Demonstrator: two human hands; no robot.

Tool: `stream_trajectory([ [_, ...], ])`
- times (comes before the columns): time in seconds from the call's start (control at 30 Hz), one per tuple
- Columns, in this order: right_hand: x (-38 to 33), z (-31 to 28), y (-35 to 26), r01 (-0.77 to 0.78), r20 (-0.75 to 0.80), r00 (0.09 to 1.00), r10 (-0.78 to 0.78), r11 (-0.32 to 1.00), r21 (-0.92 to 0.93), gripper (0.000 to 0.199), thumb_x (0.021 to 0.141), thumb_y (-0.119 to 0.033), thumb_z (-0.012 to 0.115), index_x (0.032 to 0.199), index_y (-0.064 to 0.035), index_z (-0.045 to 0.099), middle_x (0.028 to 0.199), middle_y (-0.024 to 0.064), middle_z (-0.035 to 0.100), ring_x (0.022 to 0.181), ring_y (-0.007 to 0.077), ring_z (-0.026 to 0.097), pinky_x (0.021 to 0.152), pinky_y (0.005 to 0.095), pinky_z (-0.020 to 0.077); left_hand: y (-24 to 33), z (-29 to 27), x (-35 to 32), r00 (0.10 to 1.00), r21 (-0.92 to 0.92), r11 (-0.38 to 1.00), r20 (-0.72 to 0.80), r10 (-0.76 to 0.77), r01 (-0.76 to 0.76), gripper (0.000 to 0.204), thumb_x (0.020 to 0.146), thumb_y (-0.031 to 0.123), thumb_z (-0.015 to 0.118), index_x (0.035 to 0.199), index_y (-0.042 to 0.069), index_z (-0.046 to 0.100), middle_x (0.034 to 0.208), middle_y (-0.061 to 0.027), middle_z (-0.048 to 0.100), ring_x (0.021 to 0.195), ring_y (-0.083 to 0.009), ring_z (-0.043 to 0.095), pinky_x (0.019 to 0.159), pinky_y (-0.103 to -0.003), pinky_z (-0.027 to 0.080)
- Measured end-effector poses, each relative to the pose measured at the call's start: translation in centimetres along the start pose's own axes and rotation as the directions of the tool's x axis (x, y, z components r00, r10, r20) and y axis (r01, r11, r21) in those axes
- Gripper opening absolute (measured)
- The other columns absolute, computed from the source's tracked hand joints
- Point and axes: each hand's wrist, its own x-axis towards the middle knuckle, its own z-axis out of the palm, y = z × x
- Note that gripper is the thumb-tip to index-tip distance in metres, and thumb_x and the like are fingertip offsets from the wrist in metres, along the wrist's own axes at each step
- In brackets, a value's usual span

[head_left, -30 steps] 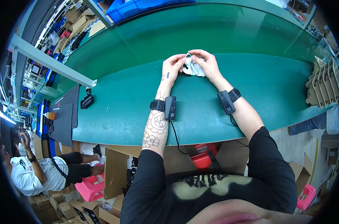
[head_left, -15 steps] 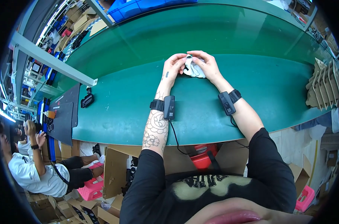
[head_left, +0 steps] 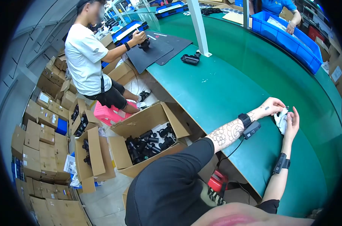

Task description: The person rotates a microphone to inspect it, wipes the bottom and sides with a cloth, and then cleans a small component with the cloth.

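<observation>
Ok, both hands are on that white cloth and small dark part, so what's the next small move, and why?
Probably keep wiping: the left hand and right hand pinch the white cloth around a small dark part just above the green table, with part of it showing uncovered.

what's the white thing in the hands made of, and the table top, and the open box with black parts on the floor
White thing: looks like soft cloth or thin plastic wrap, crumpled and folded between the left hand and right hand; too small to settle which. Table top: smooth green mat or coated surface with a faint sheen. Open box: brown corrugated cardboard, matte, flaps creased.
</observation>
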Motion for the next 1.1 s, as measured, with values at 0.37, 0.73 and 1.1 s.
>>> stream_trajectory([
  [0.37,0.3,0.5,-0.7,0.098,-0.057,0.993,-0.105,0.987,-0.124,0.048,0.085,-0.004,0.059,0.132,-0.0056,0.048,0.121,0.0119,0.055,0.114,0.0201,0.051,0.094,0.0335,0.0431,-2.7,-0.8,2.2,0.897,0.026,0.964,-0.361,0.255,-0.263,0.02,0.084,0.014,0.066,0.098,0.001,0.066,0.084,-0.0025,0.065,0.068,-0.0073,0.056,0.057,-0.022,0.043],
  [0.73,-0.3,0.9,-1.4,0.068,-0.095,0.99,-0.105,0.942,-0.329,0.039,0.085,-0.004,0.064,0.123,-0.0044,0.055,0.106,0.0074,0.06,0.1,0.0151,0.056,0.088,0.0282,0.0453,-1.1,-0.2,1.2,0.948,0.078,0.98,-0.249,0.198,-0.184,0.021,0.084,0.01,0.066,0.102,-0.001,0.063,0.094,-0.0071,0.067,0.088,-0.0124,0.062,0.077,-0.024,0.049],
  [1.1,0.1,1.0,-2.1,0.033,-0.108,0.993,-0.047,0.991,-0.128,0.035,0.085,0.0,0.061,0.12,-0.0048,0.057,0.097,0.0055,0.062,0.085,0.0111,0.06,0.076,0.0241,0.0491,-1.3,0.2,1.3,0.963,0.306,0.938,-0.16,0.219,-0.163,0.023,0.085,0.009,0.066,0.106,-0.001,0.062,0.095,-0.0065,0.066,0.087,-0.0112,0.062,0.078,-0.024,0.049],
])
